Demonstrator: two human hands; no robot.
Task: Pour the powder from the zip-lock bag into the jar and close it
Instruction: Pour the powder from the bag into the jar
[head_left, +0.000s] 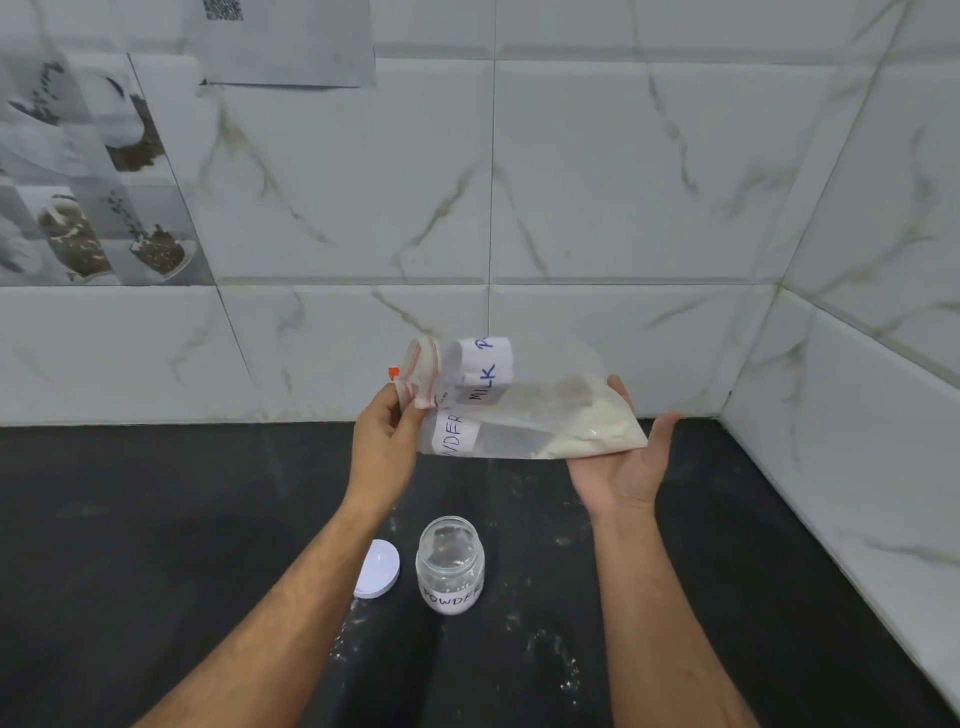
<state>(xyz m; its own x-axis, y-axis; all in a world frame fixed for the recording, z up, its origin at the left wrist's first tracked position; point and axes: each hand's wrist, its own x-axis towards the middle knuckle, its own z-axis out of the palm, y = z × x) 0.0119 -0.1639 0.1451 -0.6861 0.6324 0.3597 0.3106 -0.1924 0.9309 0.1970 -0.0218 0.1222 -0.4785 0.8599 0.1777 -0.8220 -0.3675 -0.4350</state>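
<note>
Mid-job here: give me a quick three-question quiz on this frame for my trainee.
1. True or false: the lid is on the jar.
2. Which hand pinches the zip end of the bag? A) left hand B) right hand
3. Where in the bag does the powder sit?

Key
1. False: the lid lies on the counter, left of the open jar.
2. A. The right hand, palm up, supports the other end.
3. At the end resting on the right hand, away from the zip.
</note>
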